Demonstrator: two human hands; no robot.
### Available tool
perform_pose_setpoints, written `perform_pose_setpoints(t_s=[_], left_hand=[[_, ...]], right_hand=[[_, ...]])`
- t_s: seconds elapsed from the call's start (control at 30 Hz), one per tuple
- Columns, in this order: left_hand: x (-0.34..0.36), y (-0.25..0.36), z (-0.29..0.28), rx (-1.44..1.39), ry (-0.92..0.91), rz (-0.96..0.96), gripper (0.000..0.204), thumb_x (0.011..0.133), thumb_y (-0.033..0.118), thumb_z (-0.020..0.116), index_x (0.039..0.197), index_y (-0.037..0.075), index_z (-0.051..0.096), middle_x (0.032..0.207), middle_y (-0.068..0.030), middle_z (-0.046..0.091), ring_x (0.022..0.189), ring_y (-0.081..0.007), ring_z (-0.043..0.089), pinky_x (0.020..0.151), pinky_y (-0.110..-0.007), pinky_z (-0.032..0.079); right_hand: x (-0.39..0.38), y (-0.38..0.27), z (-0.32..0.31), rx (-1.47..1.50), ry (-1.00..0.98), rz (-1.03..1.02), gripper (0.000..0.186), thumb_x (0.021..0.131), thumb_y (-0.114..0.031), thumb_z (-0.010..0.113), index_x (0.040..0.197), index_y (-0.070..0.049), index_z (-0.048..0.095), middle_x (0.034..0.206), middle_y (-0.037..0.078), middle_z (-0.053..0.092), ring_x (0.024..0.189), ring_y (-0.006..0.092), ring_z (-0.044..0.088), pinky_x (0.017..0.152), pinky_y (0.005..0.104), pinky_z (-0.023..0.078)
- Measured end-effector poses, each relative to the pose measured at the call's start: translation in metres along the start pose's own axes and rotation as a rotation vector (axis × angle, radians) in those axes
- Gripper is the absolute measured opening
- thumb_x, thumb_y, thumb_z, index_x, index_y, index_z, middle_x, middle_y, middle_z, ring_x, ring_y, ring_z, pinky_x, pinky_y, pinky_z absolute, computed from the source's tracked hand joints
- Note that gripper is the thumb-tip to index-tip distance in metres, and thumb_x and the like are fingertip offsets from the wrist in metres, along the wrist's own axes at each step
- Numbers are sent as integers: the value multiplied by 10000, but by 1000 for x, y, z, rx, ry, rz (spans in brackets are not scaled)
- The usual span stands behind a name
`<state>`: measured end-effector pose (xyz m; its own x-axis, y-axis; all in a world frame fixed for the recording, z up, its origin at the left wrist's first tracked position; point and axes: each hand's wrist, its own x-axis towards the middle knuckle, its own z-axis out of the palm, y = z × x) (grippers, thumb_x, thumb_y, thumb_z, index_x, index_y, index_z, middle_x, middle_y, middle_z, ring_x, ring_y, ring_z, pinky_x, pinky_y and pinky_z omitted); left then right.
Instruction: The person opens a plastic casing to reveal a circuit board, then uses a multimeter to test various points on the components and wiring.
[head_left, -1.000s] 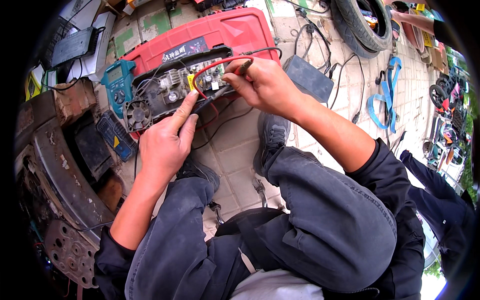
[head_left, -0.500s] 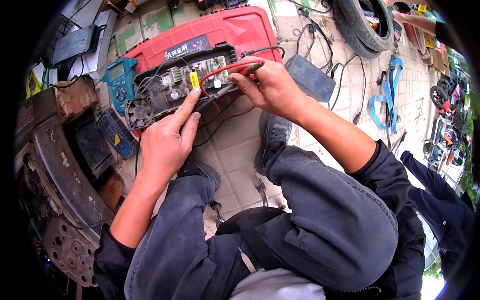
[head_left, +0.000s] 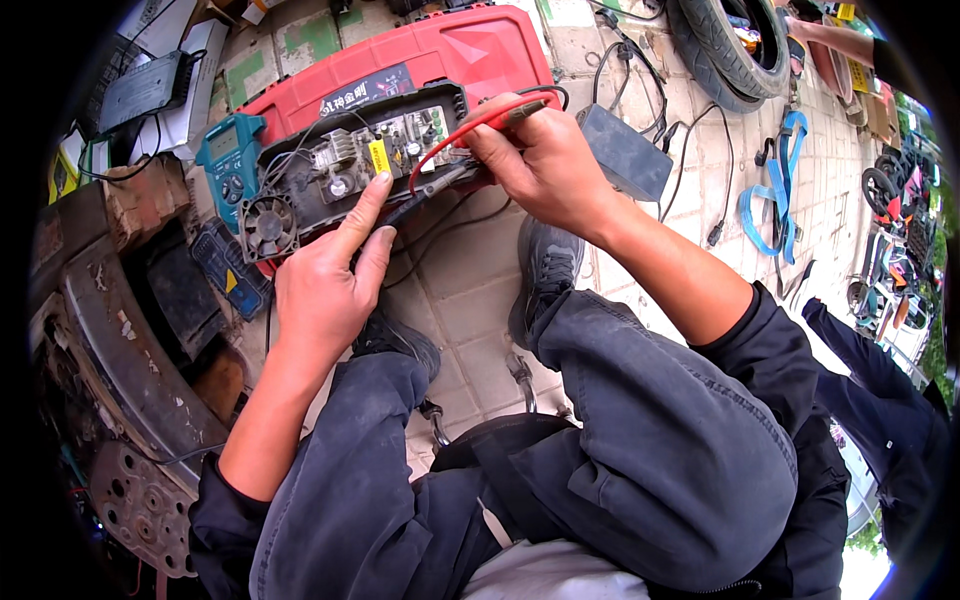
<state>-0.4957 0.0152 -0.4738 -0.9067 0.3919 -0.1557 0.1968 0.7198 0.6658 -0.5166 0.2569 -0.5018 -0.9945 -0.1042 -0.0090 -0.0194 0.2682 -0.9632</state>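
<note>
An opened charger casing holds a circuit board, with a yellow-wrapped transformer and a small fan at its left end. My left hand has its index finger stretched out to the board's near edge, just below the transformer. Its thumb stands apart, and the remaining fingers are hidden. Closed around test probes, my right hand is over the board's right end. A red lead loops from it, and a dark probe slants below. Whether the tips touch the board cannot be made out.
Behind the casing lies a red toolbox, with a teal multimeter at its left. A black power box with cables stands right. Farther off are tyres and a blue strap. Metal parts crowd the left.
My right hand has shifted slightly, and the red lead's loop now lies a little higher and farther right over the board. The left index finger stays near the transformer.
</note>
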Motion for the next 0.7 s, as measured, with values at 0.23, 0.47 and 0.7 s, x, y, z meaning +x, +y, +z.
perform_pose_setpoints(t_s=[0.23, 0.47, 0.7], left_hand=[[-1, 1, 0, 8, 7, 18, 467, 879, 191, 676, 1331, 268, 591, 696, -122, 646, 588, -286, 629, 563, -378, 493], [0, 2, 0, 100, 19, 36, 447, 884, 207, 667, 1320, 283, 599, 693, -111, 646, 590, -275, 633, 549, -383, 489], [-1, 3, -1, 93, -5, -1, 453, 889, 223, 662, 1326, 315, 588, 685, -102, 642, 588, -279, 631, 545, -388, 490]], right_hand=[[15, -19, -5, -245, -78, -80, 140, 893, -133, 626, 888, 6, 615, 736, 190, 625, 699, 365, 632, 624, 404, 492], [31, -21, 0, -411, -116, -106, 212, 877, -171, 633, 823, 29, 586, 691, 248, 610, 690, 436, 620, 614, 490, 492], [44, -20, 3, -547, -172, -70, 341, 881, -273, 642, 773, 49, 617, 692, 254, 625, 696, 445, 629, 645, 501, 499]])
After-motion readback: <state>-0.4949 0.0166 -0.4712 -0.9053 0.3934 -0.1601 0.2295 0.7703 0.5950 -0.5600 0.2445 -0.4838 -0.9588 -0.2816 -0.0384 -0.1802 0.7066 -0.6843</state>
